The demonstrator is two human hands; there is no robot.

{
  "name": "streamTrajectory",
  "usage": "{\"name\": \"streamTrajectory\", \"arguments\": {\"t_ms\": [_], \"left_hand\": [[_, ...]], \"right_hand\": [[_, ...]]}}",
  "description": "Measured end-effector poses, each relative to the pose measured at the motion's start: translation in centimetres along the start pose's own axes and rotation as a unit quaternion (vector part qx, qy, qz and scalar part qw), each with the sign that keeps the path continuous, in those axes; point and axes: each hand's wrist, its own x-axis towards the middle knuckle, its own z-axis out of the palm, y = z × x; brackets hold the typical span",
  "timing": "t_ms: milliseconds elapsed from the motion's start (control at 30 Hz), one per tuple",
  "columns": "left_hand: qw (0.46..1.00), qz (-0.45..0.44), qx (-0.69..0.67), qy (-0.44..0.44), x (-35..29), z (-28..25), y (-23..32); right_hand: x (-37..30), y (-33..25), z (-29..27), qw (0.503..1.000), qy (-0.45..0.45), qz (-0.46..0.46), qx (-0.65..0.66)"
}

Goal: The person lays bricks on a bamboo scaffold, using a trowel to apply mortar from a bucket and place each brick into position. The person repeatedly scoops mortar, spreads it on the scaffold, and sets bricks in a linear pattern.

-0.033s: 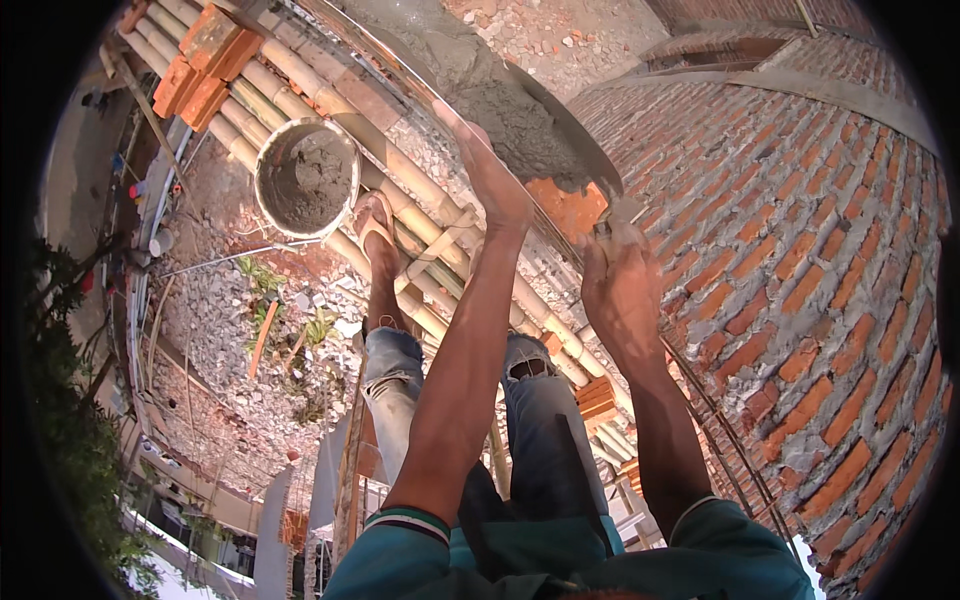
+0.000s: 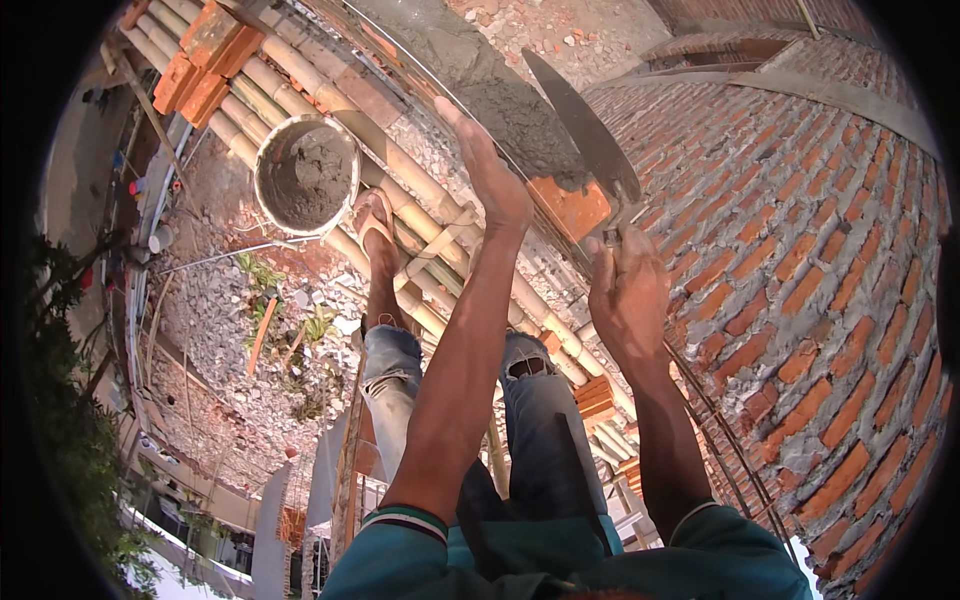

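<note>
My right hand [image 2: 630, 285] is closed round the handle of a pointed trowel [image 2: 585, 130]. The trowel's grey blade slants up and left, over the right edge of a bed of wet mortar [image 2: 505, 110] on top of a brick wall. Below the blade, an orange brick [image 2: 570, 207] shows at the mortar's near end. My left hand [image 2: 490, 175] is stretched out with straight fingers along the wall's near edge, beside a thin taut line [image 2: 430, 75]. It holds nothing; whether it touches the wall I cannot tell.
A bucket of mortar [image 2: 262, 190] stands on bamboo poles [image 2: 400, 205] at left, near my sandalled foot [image 2: 375, 225]. Stacked bricks [image 2: 205, 60] lie farther up the poles, and more bricks [image 2: 595, 400] beside my knee. A brick wall [image 2: 800, 260] rises at right; rubble lies below.
The trowel blade has moved right off the mortar, uncovering more of its edge, and now shows its flat face. My right hand has shifted slightly right; the left has barely moved.
</note>
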Motion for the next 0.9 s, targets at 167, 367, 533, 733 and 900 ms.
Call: {"name": "streamTrajectory", "arguments": {"t_ms": [167,367,533,733,900], "left_hand": [[0.998,-0.018,0.032,0.051,-0.2,0.2,0.7],[0.999,-0.05,0.011,0.01,-3.1,1.4,1.7],[0.986,-0.066,0.152,-0.01,-4.5,2.0,1.9],[0.984,-0.078,0.159,-0.028,-5.6,2.7,2.5],[0.994,-0.046,0.094,-0.02,-5.3,2.3,2.6]], "right_hand": [[0.6,3.9,-4.8,0.979,-0.095,0.156,0.087],[3.9,3.4,-8.3,0.954,-0.223,0.17,0.107],[4.3,3.8,-6.3,0.937,-0.322,0.131,0.027],[1.7,3.6,-7.6,0.962,-0.265,0.048,-0.045],[4.5,1.0,-9.7,0.933,-0.318,0.165,-0.028]]}}
